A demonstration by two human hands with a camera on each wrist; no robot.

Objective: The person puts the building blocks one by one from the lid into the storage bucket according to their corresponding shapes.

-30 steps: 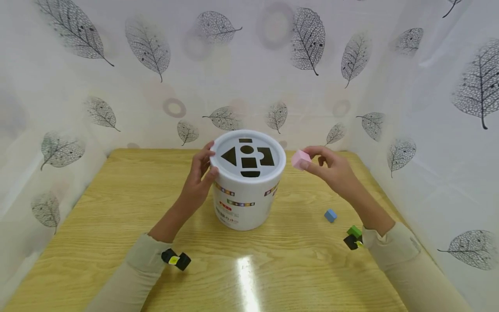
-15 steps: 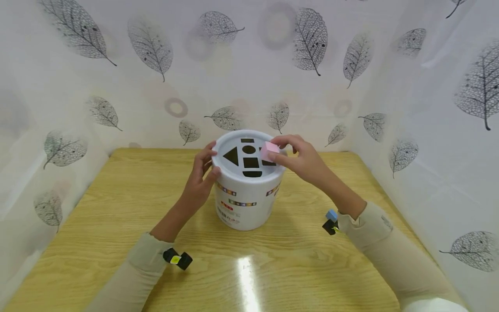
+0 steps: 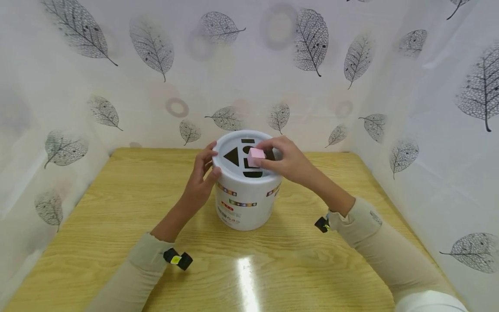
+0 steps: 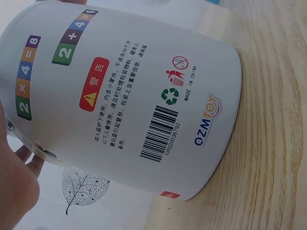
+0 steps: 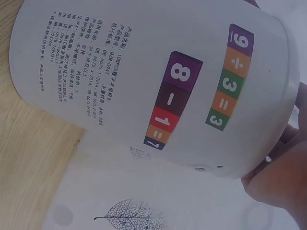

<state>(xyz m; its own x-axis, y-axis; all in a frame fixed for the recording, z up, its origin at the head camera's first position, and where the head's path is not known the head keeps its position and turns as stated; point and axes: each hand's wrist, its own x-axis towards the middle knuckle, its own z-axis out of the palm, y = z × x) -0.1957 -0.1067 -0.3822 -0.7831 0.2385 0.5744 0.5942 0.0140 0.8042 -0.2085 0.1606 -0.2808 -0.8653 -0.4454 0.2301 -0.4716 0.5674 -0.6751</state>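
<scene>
A white toy bucket (image 3: 249, 215) stands upright on the wooden table, its lid (image 3: 230, 169) cut with dark shaped holes, among them a triangle and a circle. My left hand (image 3: 200, 177) grips the lid's rim at the left side, thumb in front and fingers farther back. Between thumb and fingers, my right hand (image 3: 290, 160) pinches a pink cube (image 3: 255, 157) over the middle of the lid. The cube covers part of the square hole; whether it touches the lid I cannot tell. The right wrist view shows the bucket's printed side and part of my right hand (image 5: 280, 177), but not the cube.
The wooden table (image 3: 117, 208) spreads around the bucket. A white cloth (image 3: 241, 65) with leaf prints hangs behind and at both sides. A small black camera sits at the left wrist (image 3: 178, 259) and another at the right wrist (image 3: 322, 224).
My right hand has carried the pink cube leftward from beside the bucket to above its lid. The right sleeve now hides the blue and green blocks seen earlier. My left hand stays on the rim.
</scene>
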